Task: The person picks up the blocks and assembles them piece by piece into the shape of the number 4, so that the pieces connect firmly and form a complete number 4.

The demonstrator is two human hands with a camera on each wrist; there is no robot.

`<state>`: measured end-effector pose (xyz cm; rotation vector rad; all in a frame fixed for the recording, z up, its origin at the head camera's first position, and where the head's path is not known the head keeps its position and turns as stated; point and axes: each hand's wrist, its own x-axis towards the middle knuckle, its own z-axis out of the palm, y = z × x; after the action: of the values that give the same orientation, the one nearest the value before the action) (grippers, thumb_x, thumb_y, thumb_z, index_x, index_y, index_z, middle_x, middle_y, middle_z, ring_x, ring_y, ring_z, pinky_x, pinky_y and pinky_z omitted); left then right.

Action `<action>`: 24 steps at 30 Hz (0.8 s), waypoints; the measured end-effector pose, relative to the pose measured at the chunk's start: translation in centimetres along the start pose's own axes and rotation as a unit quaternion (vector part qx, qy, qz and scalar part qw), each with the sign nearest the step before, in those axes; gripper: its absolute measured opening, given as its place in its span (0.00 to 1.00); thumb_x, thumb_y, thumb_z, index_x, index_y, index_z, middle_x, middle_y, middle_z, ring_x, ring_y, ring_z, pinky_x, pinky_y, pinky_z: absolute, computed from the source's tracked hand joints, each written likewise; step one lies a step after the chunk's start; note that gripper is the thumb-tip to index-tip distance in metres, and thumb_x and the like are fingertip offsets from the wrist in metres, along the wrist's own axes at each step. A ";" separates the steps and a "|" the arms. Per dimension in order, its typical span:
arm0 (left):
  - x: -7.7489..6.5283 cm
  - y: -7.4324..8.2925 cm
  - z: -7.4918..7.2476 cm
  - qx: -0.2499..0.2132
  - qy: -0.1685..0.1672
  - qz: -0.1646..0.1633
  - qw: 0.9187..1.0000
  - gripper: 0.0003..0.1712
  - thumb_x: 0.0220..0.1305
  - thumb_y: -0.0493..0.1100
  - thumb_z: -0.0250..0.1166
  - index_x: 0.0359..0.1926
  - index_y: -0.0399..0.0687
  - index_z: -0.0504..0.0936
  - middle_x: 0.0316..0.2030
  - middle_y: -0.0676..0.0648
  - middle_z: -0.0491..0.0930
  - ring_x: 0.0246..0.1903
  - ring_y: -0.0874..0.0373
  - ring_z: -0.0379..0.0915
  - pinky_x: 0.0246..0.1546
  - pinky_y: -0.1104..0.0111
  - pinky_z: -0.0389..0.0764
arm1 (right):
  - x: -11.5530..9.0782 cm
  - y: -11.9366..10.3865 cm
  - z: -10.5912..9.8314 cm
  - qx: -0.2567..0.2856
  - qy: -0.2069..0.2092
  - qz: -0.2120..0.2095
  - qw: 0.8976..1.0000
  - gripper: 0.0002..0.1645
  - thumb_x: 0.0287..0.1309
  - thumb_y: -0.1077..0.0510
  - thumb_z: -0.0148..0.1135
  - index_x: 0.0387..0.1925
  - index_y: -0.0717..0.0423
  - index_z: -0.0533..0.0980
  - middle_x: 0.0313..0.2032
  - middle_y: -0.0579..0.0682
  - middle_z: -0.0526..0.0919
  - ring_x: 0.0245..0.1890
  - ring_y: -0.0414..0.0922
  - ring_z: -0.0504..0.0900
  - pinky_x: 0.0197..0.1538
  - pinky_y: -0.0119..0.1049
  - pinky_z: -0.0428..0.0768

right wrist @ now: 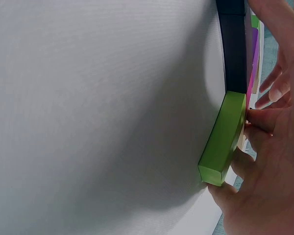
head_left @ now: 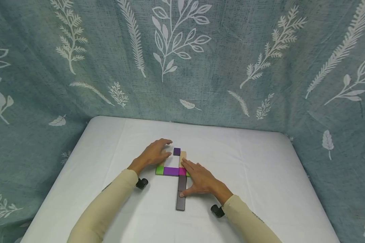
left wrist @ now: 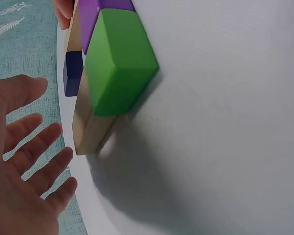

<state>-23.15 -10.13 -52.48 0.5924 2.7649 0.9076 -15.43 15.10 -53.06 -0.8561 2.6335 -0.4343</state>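
Note:
Flat coloured blocks lie joined on the white table. A purple block [head_left: 171, 171] runs between a green block [head_left: 159, 170] and a pink block [head_left: 182, 171]. Two dark grey blocks [head_left: 180, 203] extend toward me from the pink one. A wooden block [head_left: 183, 154] stretches away from it, with a dark blue cube [head_left: 177, 151] at its far end. My left hand [head_left: 153, 153], fingers spread, hovers by another wooden block [left wrist: 83, 122] and grips nothing. My right hand [head_left: 202, 179] rests over the right side, thumb at the grey blocks, fingers by a second green block [right wrist: 223, 134].
The white-covered table [head_left: 246, 162] spreads around the blocks. A teal leaf-patterned curtain [head_left: 219, 67] hangs behind and at both sides. Small black wrist cameras sit under my left [head_left: 142, 183] and right [head_left: 217, 211] forearms.

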 end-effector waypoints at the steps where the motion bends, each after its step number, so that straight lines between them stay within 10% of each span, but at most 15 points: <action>1: 0.1 0.0 0.1 0.001 -0.001 0.001 1.000 0.31 0.70 0.49 0.65 0.71 0.48 0.72 0.67 0.45 0.73 0.69 0.47 0.65 0.70 0.51 0.64 | 0.0 0.0 0.0 0.000 0.000 0.001 1.000 0.78 0.38 0.20 0.71 0.80 0.54 0.49 0.80 0.48 0.47 0.78 0.48 0.51 0.77 0.49 0.51; 24: 2.0 1.8 1.6 0.090 -0.025 0.039 0.995 0.30 0.68 0.48 0.68 0.68 0.45 0.75 0.62 0.45 0.77 0.63 0.48 0.72 0.67 0.55 0.69 | 0.0 0.0 -0.1 0.008 0.003 -0.011 1.000 0.78 0.38 0.21 0.72 0.80 0.56 0.49 0.80 0.49 0.47 0.78 0.50 0.51 0.77 0.51 0.51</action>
<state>-23.93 -7.16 -52.75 0.7467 2.8144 0.6511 -15.51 15.12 -52.93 -0.8802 2.6262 -0.4631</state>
